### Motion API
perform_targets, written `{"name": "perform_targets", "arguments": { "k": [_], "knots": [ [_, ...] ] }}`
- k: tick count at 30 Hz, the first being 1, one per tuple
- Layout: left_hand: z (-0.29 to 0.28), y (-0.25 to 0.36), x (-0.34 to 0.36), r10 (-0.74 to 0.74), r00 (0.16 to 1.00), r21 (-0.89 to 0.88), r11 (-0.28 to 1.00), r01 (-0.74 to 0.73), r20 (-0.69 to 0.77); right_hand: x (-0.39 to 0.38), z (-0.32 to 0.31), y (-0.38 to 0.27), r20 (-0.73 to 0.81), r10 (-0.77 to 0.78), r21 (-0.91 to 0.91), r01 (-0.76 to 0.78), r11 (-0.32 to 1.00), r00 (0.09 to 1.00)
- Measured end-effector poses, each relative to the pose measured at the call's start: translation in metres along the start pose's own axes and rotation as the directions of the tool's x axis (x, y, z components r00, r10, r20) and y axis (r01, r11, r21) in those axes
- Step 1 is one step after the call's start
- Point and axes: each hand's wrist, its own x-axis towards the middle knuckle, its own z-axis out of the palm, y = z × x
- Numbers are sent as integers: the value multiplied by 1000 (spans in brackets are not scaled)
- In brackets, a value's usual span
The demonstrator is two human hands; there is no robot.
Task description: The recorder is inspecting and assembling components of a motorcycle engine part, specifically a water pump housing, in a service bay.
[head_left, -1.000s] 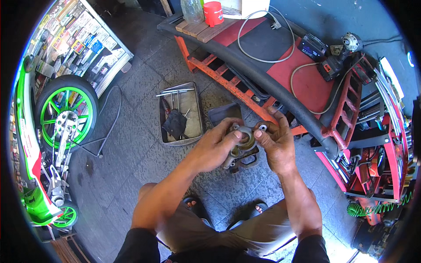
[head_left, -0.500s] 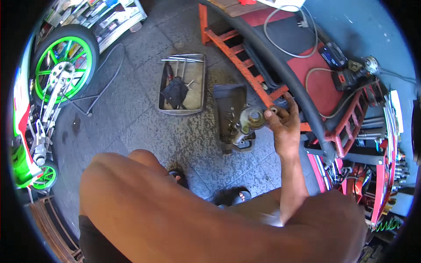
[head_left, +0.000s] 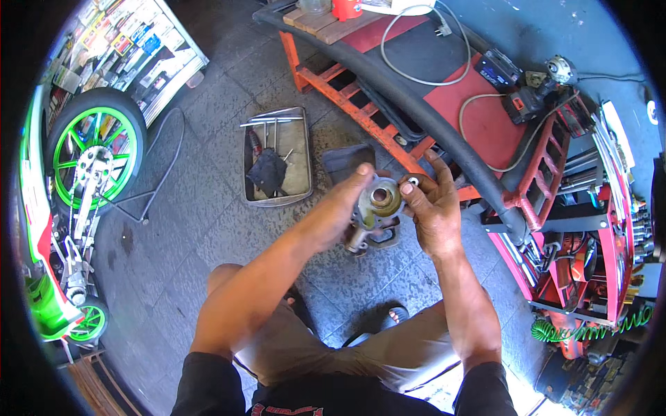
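A round metal engine housing, with a bored centre and a short spout below, is held up over a dark grey bin. My right hand grips its right side, thumb on the front and fingers behind. A small pale ring-like spot shows beside that thumb; I cannot tell whether it belongs to the housing. Against the housing's left side lies my left hand, slightly blurred, one digit pointing up. Its other fingers are hidden. The housing and hands cover much of the bin.
Left of the bin, a metal tray holds a black cloth, a red-handled tool and several rods. An orange-framed bench carries a power tool and cable. A green-wheeled motorcycle stands left; a red tool rack stands right.
My left arm has swung from across the lower view up to the housing's left side. The housing has moved slightly left in view, still in my right hand. The view has shifted.
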Motion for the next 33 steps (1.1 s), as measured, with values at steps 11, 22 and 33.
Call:
{"name": "perform_targets", "arguments": {
  "k": [11, 22, 33],
  "knots": [
    [-16, 16, 5, -5, 1000, 94, 996, 8, -25, 7, 7, 10, -39, -159, -367, 134, 921, 986],
    [-32, 7, 6, 369, 926, 497, 819, -286, -76, -16, 18, -5, 281, 48, -587, 132, 799, 959],
    [-21, 3, 2, 498, 866, 610, 696, -378, -32, -18, 29, -12, 362, 377, -188, -330, 925, 852]
  ]
}}
